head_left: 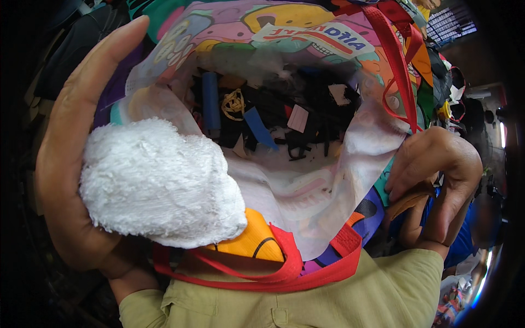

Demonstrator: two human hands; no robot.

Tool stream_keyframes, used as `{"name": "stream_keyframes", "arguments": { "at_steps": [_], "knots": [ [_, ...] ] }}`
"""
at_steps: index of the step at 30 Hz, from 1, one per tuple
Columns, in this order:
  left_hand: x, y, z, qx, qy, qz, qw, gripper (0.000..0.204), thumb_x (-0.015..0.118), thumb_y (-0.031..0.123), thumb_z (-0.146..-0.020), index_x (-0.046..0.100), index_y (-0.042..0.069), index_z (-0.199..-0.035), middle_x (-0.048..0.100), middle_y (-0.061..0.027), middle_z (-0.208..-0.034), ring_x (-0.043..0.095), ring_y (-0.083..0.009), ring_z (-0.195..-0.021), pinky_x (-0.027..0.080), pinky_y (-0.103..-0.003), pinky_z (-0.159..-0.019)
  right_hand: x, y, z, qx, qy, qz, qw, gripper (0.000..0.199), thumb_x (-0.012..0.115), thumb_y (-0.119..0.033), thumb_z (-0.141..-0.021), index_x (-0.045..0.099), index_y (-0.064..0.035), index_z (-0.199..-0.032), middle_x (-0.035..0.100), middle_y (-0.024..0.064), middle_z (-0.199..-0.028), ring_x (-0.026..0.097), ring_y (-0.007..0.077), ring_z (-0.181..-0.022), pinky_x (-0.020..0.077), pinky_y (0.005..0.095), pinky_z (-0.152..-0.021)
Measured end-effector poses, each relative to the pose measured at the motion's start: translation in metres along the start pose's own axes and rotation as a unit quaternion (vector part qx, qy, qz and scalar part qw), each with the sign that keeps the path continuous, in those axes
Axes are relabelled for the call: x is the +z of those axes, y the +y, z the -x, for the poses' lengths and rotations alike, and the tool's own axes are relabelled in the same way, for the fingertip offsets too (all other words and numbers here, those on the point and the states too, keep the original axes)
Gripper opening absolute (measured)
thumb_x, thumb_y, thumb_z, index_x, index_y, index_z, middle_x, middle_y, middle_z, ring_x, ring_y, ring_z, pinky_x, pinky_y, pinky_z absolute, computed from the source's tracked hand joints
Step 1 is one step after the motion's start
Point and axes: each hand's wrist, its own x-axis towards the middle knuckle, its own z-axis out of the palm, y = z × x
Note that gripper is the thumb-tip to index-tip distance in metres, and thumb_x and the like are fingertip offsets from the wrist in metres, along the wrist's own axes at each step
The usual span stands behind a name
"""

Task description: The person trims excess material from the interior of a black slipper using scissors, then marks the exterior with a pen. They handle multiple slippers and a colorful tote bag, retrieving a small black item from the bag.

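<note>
Your left hand (71,164) is at the far left, palm open toward the middle, fingers spread and stretched upward, thumb side low. A white fluffy wad of cloth (156,183) lies in that palm, touching it along its left edge; the fingers are not curled over the wad, so it's cradled rather than pinched. The wad sits right at the left lip of the colourful printed bag (306,186), overlapping the rim. The bag mouth is held wide open, pale lining showing. Down inside it: a heap of black scraps (306,128), a blue strip (210,101), another blue piece (260,128), a yellow tangle of cord (234,104), and a couple of small white pieces; finer detail is too jumbled to tell. A red strap handle (273,273) loops along the near rim, just above your olive shirt (328,300); a second red strap (394,60) runs down the far right side. Your right hand (432,186) is at the bag's right rim, fingers curled closed on the fabric edge there. Clutter beyond the bag, upper right, is too blurred to identify.
</note>
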Motion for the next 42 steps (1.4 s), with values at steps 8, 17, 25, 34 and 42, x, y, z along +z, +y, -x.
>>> {"name": "stream_keyframes", "arguments": {
  "at_steps": [8, 17, 25, 34, 42],
  "knots": [
    [0.003, 0.000, 0.002, -0.004, 0.011, 0.013, 1.000, 0.077, 0.071, 0.025, -0.075, 0.055, -0.004, -0.143, 0.061, -0.0229, -0.139, 0.061, -0.0314, -0.129, 0.046, -0.042, -0.111, 0.011, 0.060, -0.071, 0.201, 0.049, 0.376, 0.903, 0.032, 0.073, -0.009, -0.084, 0.064, -0.0027, -0.114, 0.065, 0.0173, -0.101, 0.065, 0.0367, -0.100, 0.0522, 0.0449, -0.084],
    [-0.002, -0.004, 0.003, 0.011, 0.028, 0.057, 0.998, 0.066, 0.076, 0.017, -0.076, 0.062, -0.003, -0.136, 0.066, -0.0205, -0.133, 0.062, -0.0308, -0.127, 0.046, -0.040, -0.110, -0.008, 0.195, -0.036, 0.288, 0.142, 0.333, 0.887, 0.041, 0.073, -0.013, -0.089, 0.060, -0.0045, -0.127, 0.064, 0.0128, -0.122, 0.064, 0.0253, -0.113, 0.0522, 0.0369, -0.097],
    [0.000, 0.001, 0.002, 0.000, 0.026, 0.024, 0.999, 0.067, 0.076, 0.022, -0.076, 0.061, -0.002, -0.137, 0.065, -0.0199, -0.134, 0.063, -0.0313, -0.126, 0.046, -0.042, -0.110, -0.038, 0.132, -0.039, 0.335, 0.172, 0.142, 0.915, 0.029, 0.073, -0.017, -0.094, 0.067, -0.0029, -0.119, 0.068, 0.0082, -0.115, 0.065, 0.0161, -0.109, 0.0517, 0.0303, -0.095],
    [0.001, 0.005, 0.001, -0.034, 0.031, 0.002, 0.999, 0.073, 0.070, 0.030, -0.077, 0.057, -0.003, -0.141, 0.062, -0.0217, -0.138, 0.060, -0.0327, -0.130, 0.045, -0.044, -0.113, -0.019, 0.112, -0.036, 0.377, 0.081, 0.498, 0.777, 0.023, 0.073, -0.013, -0.087, 0.069, -0.0032, -0.108, 0.070, 0.0146, -0.097, 0.069, 0.0303, -0.097, 0.0532, 0.0398, -0.086],
    [-0.002, 0.018, 0.003, -0.082, 0.013, -0.009, 0.996, 0.074, 0.066, 0.033, -0.081, 0.055, -0.004, -0.144, 0.061, -0.0221, -0.140, 0.060, -0.0326, -0.130, 0.045, -0.042, -0.112, -0.009, 0.141, -0.073, 0.276, 0.123, 0.368, 0.879, 0.022, 0.062, -0.019, -0.095, 0.067, -0.0032, -0.108, 0.069, 0.0190, -0.102, 0.066, 0.0392, -0.102, 0.0517, 0.0472, -0.089]
  ]
}}
